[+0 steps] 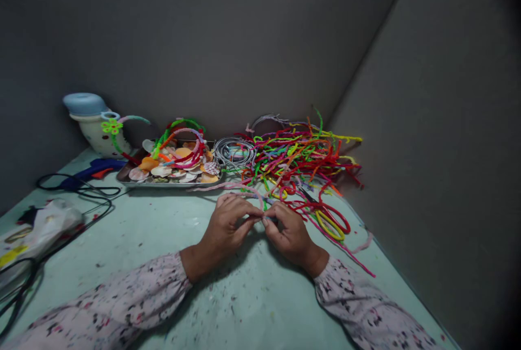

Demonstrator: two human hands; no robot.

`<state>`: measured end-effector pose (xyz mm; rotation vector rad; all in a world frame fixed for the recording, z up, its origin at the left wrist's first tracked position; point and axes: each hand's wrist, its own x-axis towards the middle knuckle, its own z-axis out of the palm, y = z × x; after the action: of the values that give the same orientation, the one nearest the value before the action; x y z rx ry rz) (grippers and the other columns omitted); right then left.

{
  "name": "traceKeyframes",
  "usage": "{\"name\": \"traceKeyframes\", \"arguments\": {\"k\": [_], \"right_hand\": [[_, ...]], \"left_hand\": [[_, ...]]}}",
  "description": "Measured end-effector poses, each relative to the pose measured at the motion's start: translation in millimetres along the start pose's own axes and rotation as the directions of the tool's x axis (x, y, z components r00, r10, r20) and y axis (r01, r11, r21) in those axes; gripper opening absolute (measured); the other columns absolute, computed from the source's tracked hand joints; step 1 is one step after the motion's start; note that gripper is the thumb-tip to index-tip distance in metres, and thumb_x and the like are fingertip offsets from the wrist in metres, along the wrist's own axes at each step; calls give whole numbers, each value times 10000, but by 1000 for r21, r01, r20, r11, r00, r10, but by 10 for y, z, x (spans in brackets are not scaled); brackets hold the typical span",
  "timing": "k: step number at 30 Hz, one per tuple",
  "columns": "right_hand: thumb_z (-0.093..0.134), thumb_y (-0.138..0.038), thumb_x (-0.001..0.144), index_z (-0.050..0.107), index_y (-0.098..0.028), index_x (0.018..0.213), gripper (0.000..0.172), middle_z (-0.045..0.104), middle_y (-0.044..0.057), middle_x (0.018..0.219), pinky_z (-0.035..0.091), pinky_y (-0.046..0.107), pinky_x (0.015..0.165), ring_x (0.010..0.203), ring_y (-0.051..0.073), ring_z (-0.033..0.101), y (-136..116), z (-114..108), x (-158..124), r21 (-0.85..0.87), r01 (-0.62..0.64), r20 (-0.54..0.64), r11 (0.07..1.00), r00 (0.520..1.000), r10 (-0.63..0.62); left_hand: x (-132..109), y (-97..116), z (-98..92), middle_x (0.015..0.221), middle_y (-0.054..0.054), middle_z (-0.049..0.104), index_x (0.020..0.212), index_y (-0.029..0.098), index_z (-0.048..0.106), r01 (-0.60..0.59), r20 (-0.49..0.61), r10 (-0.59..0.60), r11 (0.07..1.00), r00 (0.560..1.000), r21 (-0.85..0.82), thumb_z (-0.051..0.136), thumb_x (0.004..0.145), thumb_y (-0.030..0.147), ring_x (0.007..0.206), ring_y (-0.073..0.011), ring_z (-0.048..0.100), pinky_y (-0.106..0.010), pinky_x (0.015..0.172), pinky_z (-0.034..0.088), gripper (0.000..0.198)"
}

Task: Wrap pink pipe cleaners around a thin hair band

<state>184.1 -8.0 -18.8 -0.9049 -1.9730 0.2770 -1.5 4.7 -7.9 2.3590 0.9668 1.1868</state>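
Note:
My left hand [228,224] and my right hand [287,229] rest close together on the pale green table [171,263], fingertips meeting. Both are pinched on a thin pink pipe cleaner [248,190] that arcs up from between them toward the left. Just behind the hands lies a big tangled heap of coloured pipe cleaners [299,157]. A red loop and a yellow loop [330,225] lie right of my right hand.
A metal tray of seashells [171,168] with wrapped hoops stands at the back. A coil of grey wire [234,150] lies beside it. A blue glue gun [95,168], black cable, plastic bag [38,228] and white jar [95,127] are at left. Grey walls close in behind and right.

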Motion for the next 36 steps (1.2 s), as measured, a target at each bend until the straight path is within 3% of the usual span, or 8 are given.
{"name": "traceKeyframes", "arguments": {"k": [8, 21, 36], "right_hand": [[481, -182, 871, 550, -210, 856, 76, 522, 15, 734, 410, 295, 642, 716, 169, 508, 27, 7, -21, -3, 6, 10, 1000, 1000, -6], [485, -196, 875, 554, -203, 852, 72, 535, 19, 735, 407, 297, 645, 707, 169, 507, 35, 11, -25, -52, 23, 13, 998, 1000, -22], [510, -186, 860, 539, -201, 874, 36, 534, 22, 759, 410, 301, 649, 712, 170, 511, 20, 11, -14, -59, -12, -12, 998, 1000, 11]], "left_hand": [[19, 13, -20, 864, -12, 698, 931, 222, 656, -63, -21, 64, 997, 998, 31, 570, 879, 188, 848, -162, 619, -369, 890, 347, 105], [31, 64, -28, 876, -10, 690, 926, 211, 631, -47, 33, 43, 993, 999, 112, 534, 902, 196, 866, -170, 581, -376, 893, 332, 101], [15, 47, -8, 865, -15, 686, 938, 216, 631, -43, -32, 46, 994, 998, 98, 568, 889, 224, 867, -181, 590, -369, 848, 356, 80]]}}
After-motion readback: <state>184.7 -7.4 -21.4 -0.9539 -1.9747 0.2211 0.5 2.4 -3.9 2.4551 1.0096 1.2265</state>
